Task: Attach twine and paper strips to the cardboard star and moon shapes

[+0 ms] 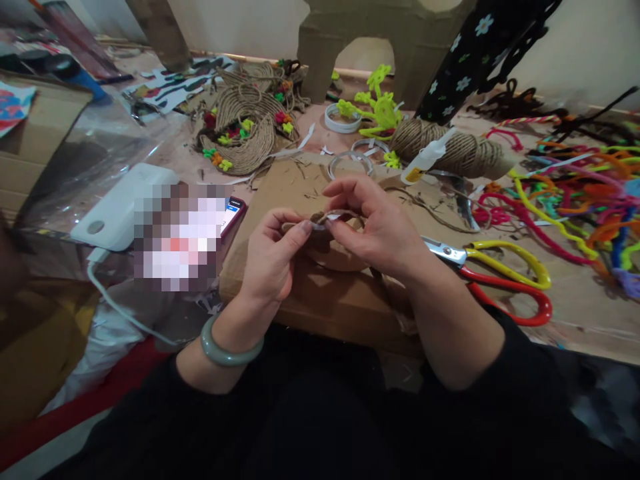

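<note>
Above a cardboard box (250,233), both hands work at a thin ring partly wrapped in jute twine (345,213). My left hand (273,257), with a pale green bangle (233,347) at the wrist, pinches the ring's left part between thumb and fingers. From the right, my right hand (377,230) closes thumb and fingertips on the twine at the ring, close to the left fingertips. A small whitish stretch shows between the two hands. The right fingers hide part of the ring.
Scissors (450,253) lie open-handled at the right, beside tangled pipe cleaners (565,193). Behind the box are a twine roll (450,147), a glue bottle (425,160) and white rings (343,119). Coiled twine pieces (245,127), a phone (233,217) and a white power bank (123,207) stand left.
</note>
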Available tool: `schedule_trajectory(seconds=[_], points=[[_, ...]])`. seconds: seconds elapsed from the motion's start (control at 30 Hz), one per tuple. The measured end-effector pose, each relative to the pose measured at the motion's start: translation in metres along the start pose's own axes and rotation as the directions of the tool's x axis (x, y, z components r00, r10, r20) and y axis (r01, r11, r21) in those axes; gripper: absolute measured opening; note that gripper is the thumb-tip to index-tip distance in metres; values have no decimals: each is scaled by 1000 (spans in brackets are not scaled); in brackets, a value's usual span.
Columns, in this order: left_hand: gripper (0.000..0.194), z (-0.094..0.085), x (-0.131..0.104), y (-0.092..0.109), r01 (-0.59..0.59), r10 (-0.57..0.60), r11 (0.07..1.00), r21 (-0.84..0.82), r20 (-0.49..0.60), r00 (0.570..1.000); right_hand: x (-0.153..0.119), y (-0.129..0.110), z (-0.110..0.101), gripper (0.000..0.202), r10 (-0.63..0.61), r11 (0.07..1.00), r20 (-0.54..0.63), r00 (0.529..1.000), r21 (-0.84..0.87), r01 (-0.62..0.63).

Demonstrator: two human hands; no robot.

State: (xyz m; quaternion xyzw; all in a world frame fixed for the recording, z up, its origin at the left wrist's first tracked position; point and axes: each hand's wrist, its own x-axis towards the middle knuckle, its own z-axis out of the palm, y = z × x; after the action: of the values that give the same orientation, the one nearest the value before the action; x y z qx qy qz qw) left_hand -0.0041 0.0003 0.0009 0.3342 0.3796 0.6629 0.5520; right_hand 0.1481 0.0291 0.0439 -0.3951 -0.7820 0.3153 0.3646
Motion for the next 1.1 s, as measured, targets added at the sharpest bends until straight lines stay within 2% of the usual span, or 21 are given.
schedule_trajectory(seconds=[0.17, 0.27, 0.47, 0.57, 0.7, 0.9, 1.0, 1.1], points=[[31, 2, -4, 0, 16, -26, 992, 122, 79, 997, 0, -5, -3, 30, -3, 1000, 14, 1000, -20, 3], [29, 4, -5, 0, -4, -5, 993, 118, 76, 997, 0, -7, -2, 24, -17, 999, 1, 1000, -46, 17], [28, 8, -5, 3, 6, -12, 994, 110, 60, 998, 2, -2, 0, 7, -210, 972, -101, 973, -131, 196], [29, 8, -5, 4, 22, -26, 995, 100, 41, 999, 2, -1, 1, 5, -252, 965, -173, 952, -115, 235], [33, 8, -4, 3, 28, -27, 996, 84, -15, 1000, 1, -3, 1, 5, -185, 983, -190, 964, -21, 184], [34, 6, 0, -1, -59, 68, 996, 64, -162, 984, 2, -3, -2, 9, 67, 993, -217, 974, 111, -43], [33, 5, 0, -1, -83, 91, 995, 58, -152, 984, 3, -4, -4, 8, 126, 986, -171, 977, 134, -103], [34, 4, 0, -1, -59, 66, 997, 59, -127, 990, 3, -7, -5, 3, 121, 980, -157, 980, 179, -92]])
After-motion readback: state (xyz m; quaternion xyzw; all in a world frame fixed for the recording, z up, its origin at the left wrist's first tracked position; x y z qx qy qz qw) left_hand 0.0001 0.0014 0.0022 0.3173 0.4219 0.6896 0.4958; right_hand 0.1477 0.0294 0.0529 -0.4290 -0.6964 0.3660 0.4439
